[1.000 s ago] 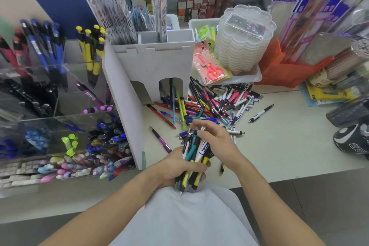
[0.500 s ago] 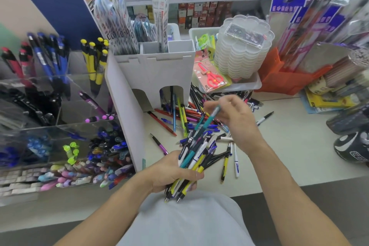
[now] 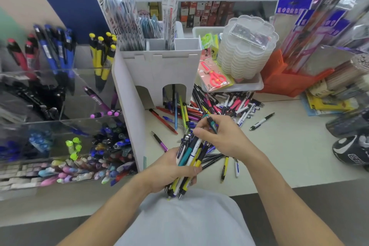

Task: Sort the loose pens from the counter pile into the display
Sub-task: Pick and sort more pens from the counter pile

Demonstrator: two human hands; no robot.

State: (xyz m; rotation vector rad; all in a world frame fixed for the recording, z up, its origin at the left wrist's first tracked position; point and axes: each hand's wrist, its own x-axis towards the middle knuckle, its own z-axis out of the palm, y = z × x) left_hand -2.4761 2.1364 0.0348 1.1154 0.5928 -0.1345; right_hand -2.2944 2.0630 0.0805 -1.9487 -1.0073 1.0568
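- teal and dark, the single pen pinched in the right hand has come down: half a second ago that hand held it higher, above the loose pile; now its fingers are curled round it right at the top of the bundle.
- the left hand still grips the bundle, fingers and thumb wrapped round a fistful of yellow, black, teal and white pens, tips pointing down toward the person's shirt, at the counter's near edge.
- a second ago the right hand rested on the bundle with no separate pen showing; so one more pen looks to have been lifted from the counter and is being added to the fistful, as far as i can judge.
- for the task this means gathering goes on, not yet placing: nothing from the bundle has reached the display, whose clear compartments stand to the left behind the white divider.
- much of the pile remains, spread in front of the white arched holder, with strays nearer: a purple-tipped pen, a yellow one, and a white pen lying apart to the right.
- the fistful looks full; dropping some is a risk if more go in.
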